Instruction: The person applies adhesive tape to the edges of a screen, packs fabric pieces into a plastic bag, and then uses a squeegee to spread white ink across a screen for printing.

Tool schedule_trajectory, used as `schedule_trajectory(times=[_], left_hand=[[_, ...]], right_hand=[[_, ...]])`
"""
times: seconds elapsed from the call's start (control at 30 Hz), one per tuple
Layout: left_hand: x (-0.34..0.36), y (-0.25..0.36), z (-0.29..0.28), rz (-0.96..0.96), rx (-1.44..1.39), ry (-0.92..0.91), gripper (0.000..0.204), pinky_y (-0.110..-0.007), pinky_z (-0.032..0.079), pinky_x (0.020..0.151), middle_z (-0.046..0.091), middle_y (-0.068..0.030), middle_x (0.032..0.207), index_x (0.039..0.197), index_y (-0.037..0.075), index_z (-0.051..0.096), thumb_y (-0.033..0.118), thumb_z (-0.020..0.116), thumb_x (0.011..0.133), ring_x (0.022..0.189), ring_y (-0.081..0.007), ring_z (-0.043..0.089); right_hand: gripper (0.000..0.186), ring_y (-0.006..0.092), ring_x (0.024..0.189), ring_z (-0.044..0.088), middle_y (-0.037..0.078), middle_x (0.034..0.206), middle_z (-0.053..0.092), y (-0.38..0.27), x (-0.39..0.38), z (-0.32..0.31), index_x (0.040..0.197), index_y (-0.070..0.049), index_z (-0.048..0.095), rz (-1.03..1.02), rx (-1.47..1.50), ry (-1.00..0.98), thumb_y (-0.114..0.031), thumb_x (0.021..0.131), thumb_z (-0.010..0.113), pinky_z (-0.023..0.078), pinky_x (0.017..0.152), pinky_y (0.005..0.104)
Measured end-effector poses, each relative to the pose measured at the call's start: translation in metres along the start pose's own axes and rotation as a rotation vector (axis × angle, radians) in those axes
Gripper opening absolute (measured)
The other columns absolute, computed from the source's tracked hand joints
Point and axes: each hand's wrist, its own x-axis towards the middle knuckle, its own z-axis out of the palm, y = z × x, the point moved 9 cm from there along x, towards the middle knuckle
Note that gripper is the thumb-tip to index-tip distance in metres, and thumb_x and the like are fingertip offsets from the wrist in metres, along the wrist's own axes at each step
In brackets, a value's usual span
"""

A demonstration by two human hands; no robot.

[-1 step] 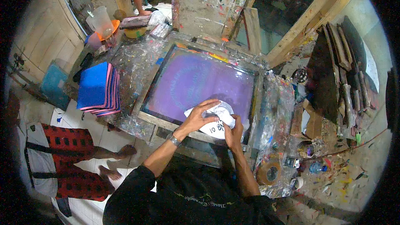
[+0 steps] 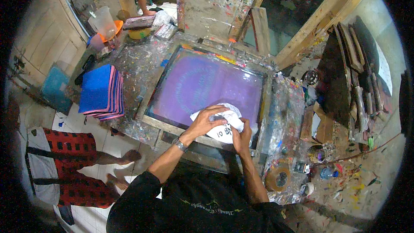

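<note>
Both hands grip a bunched white cloth point(image 2: 220, 133) with dark lettering on it. It is over the near edge of a purple screen-printing mesh point(image 2: 185, 88) set in a dark-edged frame point(image 2: 152, 108). My left hand point(image 2: 206, 123), a watch at its wrist, curls its fingers over the left side of the cloth. On the right side, my right hand point(image 2: 242, 138) pinches the cloth between thumb and fingers. A faint bluish ring-shaped design shows in the left part of the mesh. Part of the cloth is hidden under my fingers.
A stack of blue and pink sheets point(image 2: 98, 90) lies left on the paint-stained table point(image 2: 133, 71). Tape point(image 2: 277, 178) and an open cardboard box point(image 2: 317, 123) are at right. Behind are a clear jug point(image 2: 103, 19) and an orange bowl point(image 2: 117, 28). Another person stands at lower left.
The cloth's folds have shifted slightly between my hands, and a greyish patch now shows beside my left fingers. Both hands stay in nearly the same place.
</note>
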Motion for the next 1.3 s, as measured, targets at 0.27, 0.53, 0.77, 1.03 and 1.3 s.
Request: schedule_trajectory(times=[0.27,0.53,0.77,1.03,1.3], left_hand=[[0.01,-0.007,0.009,-0.051,-0.064,0.008,0.023,-0.035,0.05,0.084,0.068,-0.0131,0.1,0.1,-0.001,0.069,0.014,0.071,0.083,0.094,-0.0243,0.064],[0.008,-0.014,0.015,-0.102,-0.172,0.05,0.017,-0.032,0.047,0.081,0.066,-0.009,0.093,0.093,-0.002,0.067,0.013,0.067,0.088,0.089,-0.018,0.061],[0.006,-0.029,0.013,-0.168,-0.223,0.082,0.018,-0.03,0.047,0.082,0.065,-0.0083,0.095,0.094,-0.002,0.067,0.015,0.068,0.089,0.093,-0.0171,0.06],[0.022,-0.022,-0.015,0.074,0.272,-0.417,0.11,-0.045,0.027,0.112,0.04,-0.0175,0.147,0.149,0.008,0.029,0.043,0.086,0.061,0.134,-0.0351,0.039],[0.053,-0.001,0.076,-0.399,-0.427,-0.532,0.073,-0.035,0.043,0.099,0.064,-0.0117,0.12,0.127,0.001,0.053,0.035,0.084,0.071,0.111,-0.0246,0.058]], right_hand=[[0.044,0.0293,0.092,0.059,0.017,0.095,0.06,-0.021,0.006,-0.002,0.111,0.004,0.053,-0.084,-0.186,0.035,-0.015,0.078,0.076,0.047,0.082,0.039],[0.027,0.0299,0.091,0.057,0.015,0.095,0.057,-0.029,0.017,-0.002,0.102,0.002,0.062,-0.086,-0.051,0.048,-0.017,0.085,0.068,0.045,0.083,0.0388],[0.032,0.0316,0.089,0.057,0.016,0.093,0.057,-0.046,0.016,0.001,0.102,0.001,0.061,-0.345,-0.264,0.111,-0.023,0.084,0.071,0.044,0.081,0.0395],[0.023,0.0259,0.067,0.06,0.014,0.076,0.059,-0.075,0.037,0.001,0.091,0.0,0.059,-0.163,-0.095,0.055,-0.016,0.084,0.074,0.046,0.061,0.0356],[0.047,0.0249,0.105,0.058,0.019,0.116,0.06,-0.137,0.153,-0.014,0.121,0.006,0.053,-0.105,-0.309,-0.345,-0.027,0.091,0.065,0.047,0.088,0.0362]])
